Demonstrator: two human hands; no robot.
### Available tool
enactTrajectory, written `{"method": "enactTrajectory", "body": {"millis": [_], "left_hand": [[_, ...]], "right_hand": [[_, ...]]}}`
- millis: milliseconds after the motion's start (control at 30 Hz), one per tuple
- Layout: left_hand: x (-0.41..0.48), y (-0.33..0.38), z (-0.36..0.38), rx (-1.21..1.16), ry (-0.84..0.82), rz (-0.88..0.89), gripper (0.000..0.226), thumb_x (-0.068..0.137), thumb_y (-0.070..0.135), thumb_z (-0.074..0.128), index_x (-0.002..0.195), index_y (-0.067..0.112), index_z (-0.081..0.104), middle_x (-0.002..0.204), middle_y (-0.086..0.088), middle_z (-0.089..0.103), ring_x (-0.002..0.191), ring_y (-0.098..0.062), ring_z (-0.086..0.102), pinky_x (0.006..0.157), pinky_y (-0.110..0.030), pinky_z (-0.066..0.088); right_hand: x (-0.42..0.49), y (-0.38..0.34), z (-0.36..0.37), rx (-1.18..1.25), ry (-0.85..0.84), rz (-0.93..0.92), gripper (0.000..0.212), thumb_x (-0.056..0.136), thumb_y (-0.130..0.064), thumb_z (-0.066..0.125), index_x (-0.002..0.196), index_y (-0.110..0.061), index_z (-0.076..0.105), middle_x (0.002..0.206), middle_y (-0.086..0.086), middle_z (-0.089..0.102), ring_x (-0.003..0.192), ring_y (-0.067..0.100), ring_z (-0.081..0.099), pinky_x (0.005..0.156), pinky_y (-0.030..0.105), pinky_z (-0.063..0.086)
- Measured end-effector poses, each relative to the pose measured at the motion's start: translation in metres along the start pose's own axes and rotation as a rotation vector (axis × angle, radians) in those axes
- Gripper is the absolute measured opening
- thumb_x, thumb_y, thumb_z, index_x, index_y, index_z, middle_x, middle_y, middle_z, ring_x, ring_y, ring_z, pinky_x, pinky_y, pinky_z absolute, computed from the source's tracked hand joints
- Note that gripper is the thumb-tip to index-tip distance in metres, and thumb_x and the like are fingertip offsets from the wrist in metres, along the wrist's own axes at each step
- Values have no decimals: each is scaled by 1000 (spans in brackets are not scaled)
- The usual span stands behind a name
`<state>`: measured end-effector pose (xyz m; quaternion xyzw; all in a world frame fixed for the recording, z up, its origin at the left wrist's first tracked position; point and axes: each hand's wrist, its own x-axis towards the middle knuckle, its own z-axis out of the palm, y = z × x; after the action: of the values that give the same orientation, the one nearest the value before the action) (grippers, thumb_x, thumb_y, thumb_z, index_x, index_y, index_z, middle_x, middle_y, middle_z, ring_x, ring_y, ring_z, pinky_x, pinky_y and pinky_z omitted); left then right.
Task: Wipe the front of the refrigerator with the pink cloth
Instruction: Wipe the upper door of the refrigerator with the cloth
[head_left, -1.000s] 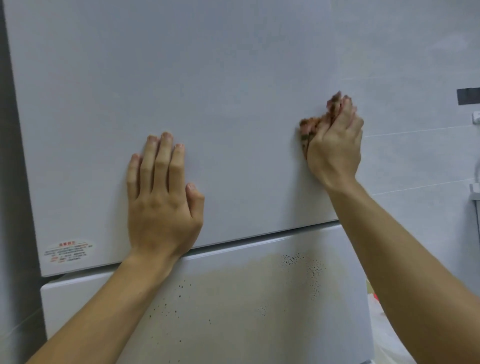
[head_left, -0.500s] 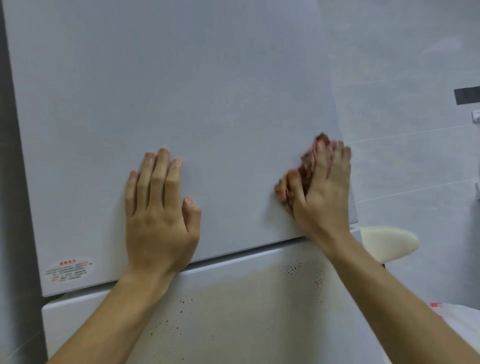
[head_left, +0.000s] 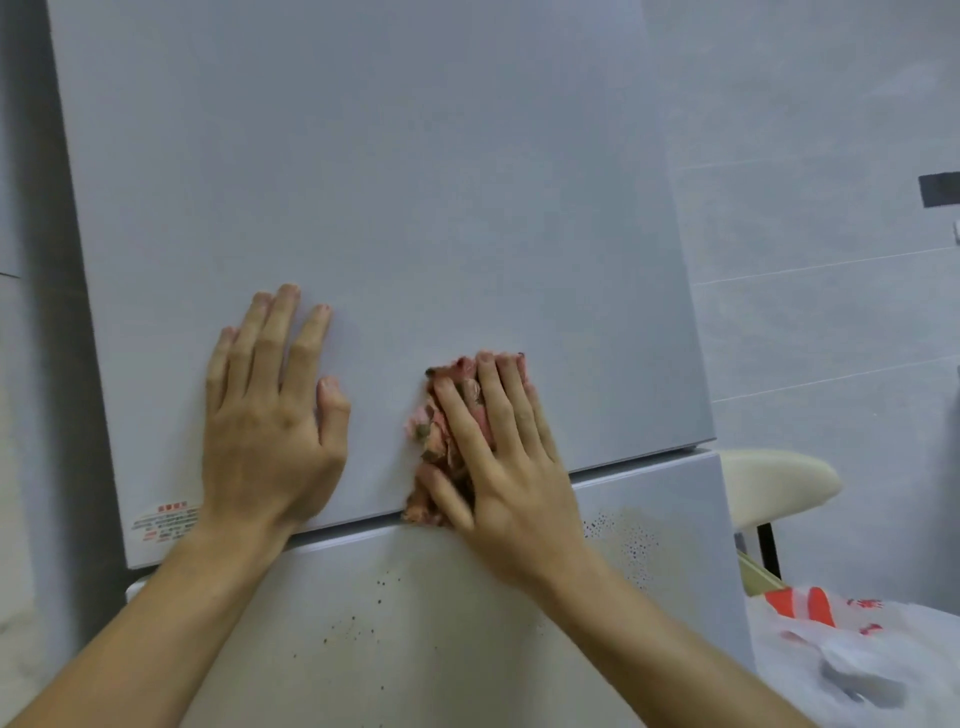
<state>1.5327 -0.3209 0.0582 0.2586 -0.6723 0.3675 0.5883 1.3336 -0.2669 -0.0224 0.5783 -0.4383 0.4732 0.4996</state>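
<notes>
Refrigerator (head_left: 395, 156): its pale grey front fills most of the view, with an upper door (head_left: 467, 249) and a lower door (head_left: 441, 649) parted by a thin seam.
Pink cloth (head_left: 434, 441): it is crumpled and lies flat against the upper door, low on it, and its lower end reaches the seam. It is at 3 o'clock from the left hand, near it but not touching.
Right hand (head_left: 514, 483): it lies on the cloth and presses it to the door. The fingers (head_left: 498, 405) are straight and close together, pointing to about 11 o'clock. The thumb is blurred and lies over the lower part of the cloth.
Left hand (head_left: 270, 415): the palm is flat on the upper door. The fingers (head_left: 270, 332) are straight and slightly spread, pointing to 12 o'clock, and the thumb stands a little apart. It holds nothing.
Sticker (head_left: 166, 522): it has red print, at 7 o'clock from the left hand, in the low corner of the upper door.
Dark specks (head_left: 363, 623): they are scattered on the lower door, with a yellowish stain around them.
Stool (head_left: 774, 480): it has a cream seat, at 3 o'clock from the right hand, just beside the refrigerator.
Plastic bag (head_left: 857, 660): it is white with red print, at 6 o'clock from the stool.
Wall (head_left: 805, 260): it has grey tiles, at 3 o'clock from the upper door.
</notes>
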Motion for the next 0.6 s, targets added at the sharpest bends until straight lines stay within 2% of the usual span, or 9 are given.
{"method": "enactTrajectory", "body": {"millis": [67, 100, 200, 267, 367, 500, 600], "left_hand": [[-2, -5, -1, 3, 1, 18, 61, 100, 25, 36, 159, 11, 38, 170, -12, 28, 159, -30, 21, 132, -46, 10], [-4, -8, -1, 6, 6, 27, 61, 100, 25, 36, 160, 11, 38, 170, -12, 28, 159, -31, 22, 132, -46, 10], [-6, -14, -2, 9, 9, 51, 61, 101, 25, 35, 160, 12, 38, 170, -11, 29, 159, -30, 22, 131, -47, 11], [-6, -15, -2, 5, 14, 52, 60, 101, 24, 36, 160, 12, 39, 170, -11, 29, 159, -30, 23, 132, -47, 11], [-6, -16, -2, -1, 17, 59, 60, 101, 24, 36, 159, 12, 40, 170, -12, 29, 159, -30, 23, 132, -45, 9], [-8, -22, -5, 11, 8, 83, 59, 102, 24, 35, 160, 13, 39, 170, -12, 29, 159, -30, 23, 132, -46, 9], [-11, -23, -3, 16, -1, 81, 61, 102, 24, 35, 161, 14, 37, 171, -10, 26, 160, -28, 20, 132, -46, 9]], "right_hand": [[15, 23, -4, 10, 3, -2, 64, 109, -52, 44, 160, -15, 40, 171, 17, 23, 162, 33, 15, 131, 50, 19], [27, 40, -7, 12, 21, 62, 66, 109, -54, 41, 161, -15, 39, 172, 17, 22, 162, 33, 15, 131, 49, 16], [69, 101, -30, 26, 52, 423, 78, 102, -62, 34, 166, -19, 26, 175, 16, 11, 163, 31, 4, 132, 47, 3], [86, 122, -41, 30, 71, 562, 78, 105, -60, 34, 168, -18, 16, 176, 14, 2, 163, 28, -4, 132, 47, -3], [75, 114, -40, 22, 119, 648, 75, 110, -54, 33, 168, -14, 8, 176, 11, -4, 163, 24, -7, 132, 43, -7], [3, 91, -33, -27, 144, 857, 85, 104, -62, 21, 168, -9, 1, 175, 15, -5, 163, 25, -5, 132, 43, -7], [-21, 82, -30, -19, 148, 914, 90, 101, -63, 19, 166, -4, -3, 174, 19, -7, 163, 27, -7, 132, 41, -8]]}}
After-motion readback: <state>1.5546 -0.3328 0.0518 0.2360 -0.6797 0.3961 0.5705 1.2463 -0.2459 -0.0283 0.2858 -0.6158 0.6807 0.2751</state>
